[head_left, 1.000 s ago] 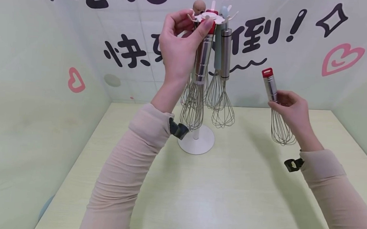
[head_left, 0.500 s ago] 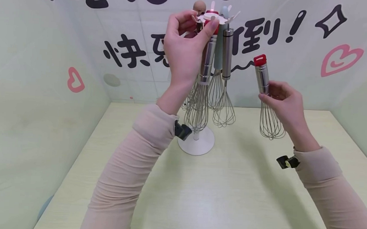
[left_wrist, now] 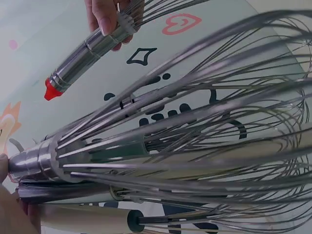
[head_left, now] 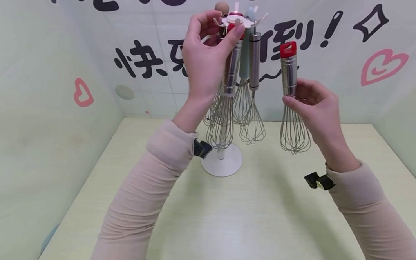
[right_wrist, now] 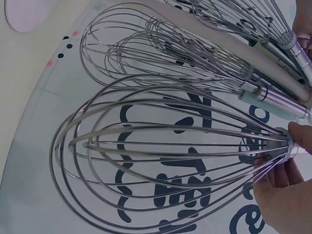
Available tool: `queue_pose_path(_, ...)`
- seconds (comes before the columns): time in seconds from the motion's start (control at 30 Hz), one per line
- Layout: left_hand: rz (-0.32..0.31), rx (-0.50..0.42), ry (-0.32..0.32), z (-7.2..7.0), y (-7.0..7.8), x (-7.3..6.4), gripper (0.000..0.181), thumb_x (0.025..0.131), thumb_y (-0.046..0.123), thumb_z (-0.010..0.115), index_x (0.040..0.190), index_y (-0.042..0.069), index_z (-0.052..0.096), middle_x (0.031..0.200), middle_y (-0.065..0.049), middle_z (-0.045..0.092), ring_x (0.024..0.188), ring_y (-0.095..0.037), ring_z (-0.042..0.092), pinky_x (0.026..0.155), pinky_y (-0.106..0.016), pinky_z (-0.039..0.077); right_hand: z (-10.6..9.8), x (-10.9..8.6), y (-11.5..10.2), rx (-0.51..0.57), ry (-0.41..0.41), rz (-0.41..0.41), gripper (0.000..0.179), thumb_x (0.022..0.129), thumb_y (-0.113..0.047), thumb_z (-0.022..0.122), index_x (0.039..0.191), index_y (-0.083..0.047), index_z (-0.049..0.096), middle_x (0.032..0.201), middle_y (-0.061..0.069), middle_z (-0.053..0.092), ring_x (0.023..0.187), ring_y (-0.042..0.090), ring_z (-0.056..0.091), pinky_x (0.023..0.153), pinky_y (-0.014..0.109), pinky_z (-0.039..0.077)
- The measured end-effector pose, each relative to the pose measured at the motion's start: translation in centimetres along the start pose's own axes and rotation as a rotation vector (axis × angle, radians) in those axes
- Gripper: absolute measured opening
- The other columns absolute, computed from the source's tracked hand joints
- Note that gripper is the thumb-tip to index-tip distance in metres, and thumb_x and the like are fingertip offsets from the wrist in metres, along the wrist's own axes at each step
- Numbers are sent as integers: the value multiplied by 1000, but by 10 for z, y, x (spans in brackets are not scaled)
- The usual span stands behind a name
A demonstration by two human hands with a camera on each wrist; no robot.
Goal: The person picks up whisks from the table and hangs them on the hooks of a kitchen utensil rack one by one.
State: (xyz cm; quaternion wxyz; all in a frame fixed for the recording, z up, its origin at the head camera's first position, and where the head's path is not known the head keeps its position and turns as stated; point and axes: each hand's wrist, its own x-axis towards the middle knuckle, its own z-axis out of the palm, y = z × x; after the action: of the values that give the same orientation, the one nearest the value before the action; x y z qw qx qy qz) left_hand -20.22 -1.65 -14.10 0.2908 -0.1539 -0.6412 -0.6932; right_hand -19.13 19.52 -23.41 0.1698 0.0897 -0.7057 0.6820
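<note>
At the top of a white hook rack (head_left: 221, 159), my left hand (head_left: 205, 53) grips the red-capped end of a hanging metal whisk (head_left: 229, 76). Its thumb lies over the cap, while the other fingers curl behind, beside the rack's hooks. To the right, my right hand (head_left: 316, 106) holds a second metal whisk (head_left: 289, 73) upright in the air, pinching it low on the handle with the red cap uppermost. In the right wrist view the wire balloon (right_wrist: 161, 151) of this whisk fills the middle. A gap separates it from the rack.
Other whisks hang from the rack: a steel-handled whisk (head_left: 254, 61), a pale blue-green one (head_left: 245, 57) and, partly hidden, one with a round brown top (head_left: 222, 7). The rack's round base stands on a light wood table (head_left: 245, 222) before a printed backdrop (head_left: 338, 74).
My right hand has moved left and up with its whisk, nearer the rack. The left hand stays at the rack's top, where the hanging whisk has swayed slightly right and back.
</note>
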Motion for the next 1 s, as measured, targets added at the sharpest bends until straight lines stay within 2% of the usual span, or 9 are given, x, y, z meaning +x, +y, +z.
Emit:
queue_pose_path(0.27,2,60,-64,-5,0,3,45,78,6,75,118,-4,55,111,-10,56,97,-11,56,92,-11,50,4,-3,-9,54,-4,-13,41,78,-4,75,117,-8,63,98,-6,68,92,10,62,80,9,53)
queue_pose_path(1.0,1,98,-111,-12,1,3,47,78,3,75,119,-5,55,117,-13,56,101,-13,55,94,-10,50,22,-4,-25,118,-15,-66,42,78,-1,73,118,-4,63,96,-2,67,89,12,62,80,11,54)
